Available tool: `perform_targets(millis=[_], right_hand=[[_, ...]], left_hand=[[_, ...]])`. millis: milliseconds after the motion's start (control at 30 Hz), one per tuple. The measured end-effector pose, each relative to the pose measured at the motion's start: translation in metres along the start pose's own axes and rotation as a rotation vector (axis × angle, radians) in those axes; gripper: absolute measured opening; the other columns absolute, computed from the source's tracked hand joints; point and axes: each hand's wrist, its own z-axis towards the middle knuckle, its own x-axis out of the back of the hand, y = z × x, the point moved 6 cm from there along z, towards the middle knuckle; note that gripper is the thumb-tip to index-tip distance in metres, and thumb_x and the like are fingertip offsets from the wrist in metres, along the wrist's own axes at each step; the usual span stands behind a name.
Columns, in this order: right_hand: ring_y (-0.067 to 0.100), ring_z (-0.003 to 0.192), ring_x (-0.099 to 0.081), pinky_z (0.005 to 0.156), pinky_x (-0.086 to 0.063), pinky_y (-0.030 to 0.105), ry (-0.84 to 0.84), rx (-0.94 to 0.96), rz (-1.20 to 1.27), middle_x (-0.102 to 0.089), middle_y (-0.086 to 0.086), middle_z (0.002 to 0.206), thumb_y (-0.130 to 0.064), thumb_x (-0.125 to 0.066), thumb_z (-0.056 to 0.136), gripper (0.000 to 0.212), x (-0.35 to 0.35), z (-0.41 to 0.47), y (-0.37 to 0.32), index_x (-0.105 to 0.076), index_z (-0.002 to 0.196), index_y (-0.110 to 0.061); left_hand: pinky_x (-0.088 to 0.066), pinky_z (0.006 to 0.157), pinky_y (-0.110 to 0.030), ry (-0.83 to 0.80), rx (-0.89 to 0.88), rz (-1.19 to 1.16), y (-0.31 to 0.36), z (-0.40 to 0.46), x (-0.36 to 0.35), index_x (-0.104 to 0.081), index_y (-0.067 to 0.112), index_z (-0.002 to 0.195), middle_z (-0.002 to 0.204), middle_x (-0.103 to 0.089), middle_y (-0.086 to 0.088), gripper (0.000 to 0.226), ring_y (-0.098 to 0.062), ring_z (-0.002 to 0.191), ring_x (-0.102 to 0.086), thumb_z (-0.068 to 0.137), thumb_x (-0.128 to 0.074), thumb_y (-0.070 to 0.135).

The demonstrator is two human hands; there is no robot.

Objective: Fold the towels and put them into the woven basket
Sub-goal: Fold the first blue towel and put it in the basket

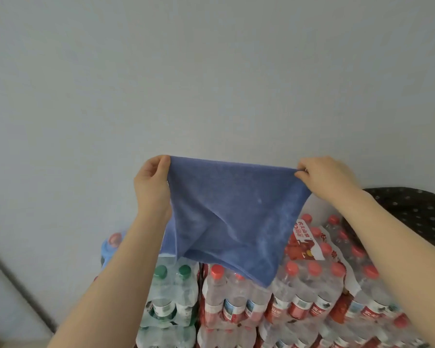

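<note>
One blue towel (232, 212) held up — left hand (152, 187), right hand (324, 178) each pinch top corner, hands apart.

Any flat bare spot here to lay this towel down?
None visible. Both hands, left and right, hold the towel in the air. Below are packed bottles with bumpy caps; a dark dotted thing fills the right. Behind is only wall.

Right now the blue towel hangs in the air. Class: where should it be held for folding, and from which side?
By the two top corners, one from each side, as shown. The left hand and right hand pinch the ends of the blue towel along its top edge, so that edge stretches nearly straight and the rest hangs free, though it drapes unevenly to a low point.
</note>
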Motion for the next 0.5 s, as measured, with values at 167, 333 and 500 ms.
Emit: perform_targets(millis=[167, 333, 500], right_hand=[[0.027, 0.101, -0.051, 0.086, -0.033, 0.034, 0.13, -0.037, -0.145, -0.064, 0.005, 0.102, -0.03, -0.042, 0.096, 0.027, 0.027, -0.035, 0.019, -0.066, 0.097, -0.019], [0.027, 0.112, -0.042, 0.086, -0.037, 0.035, 0.063, -0.036, -0.164, -0.051, 0.008, 0.118, -0.03, -0.042, 0.096, 0.03, 0.027, -0.056, 0.032, -0.062, 0.113, -0.015], [0.026, 0.082, -0.052, 0.067, -0.041, 0.036, 0.21, -0.173, 0.331, -0.058, 0.007, 0.086, -0.025, -0.04, 0.095, 0.02, 0.039, -0.065, 0.043, -0.053, 0.087, -0.012]], left_hand=[[-0.049, 0.084, -0.028, -0.055, 0.02, 0.019, 0.013, -0.025, 0.004, -0.065, 0.021, 0.085, 0.088, -0.063, 0.003, 0.012, -0.016, 0.09, -0.055, 0.092, -0.055, 0.019], [-0.045, 0.089, -0.029, -0.086, 0.004, -0.042, 0.035, -0.039, 0.006, -0.065, 0.024, 0.082, 0.091, -0.063, 0.003, 0.017, -0.016, 0.094, -0.055, 0.093, -0.052, 0.02], [-0.049, 0.071, -0.019, -0.083, 0.029, -0.155, 0.043, -0.041, 0.001, -0.064, 0.02, 0.084, 0.085, -0.063, 0.003, 0.017, -0.011, 0.082, -0.058, 0.095, -0.051, 0.019]])
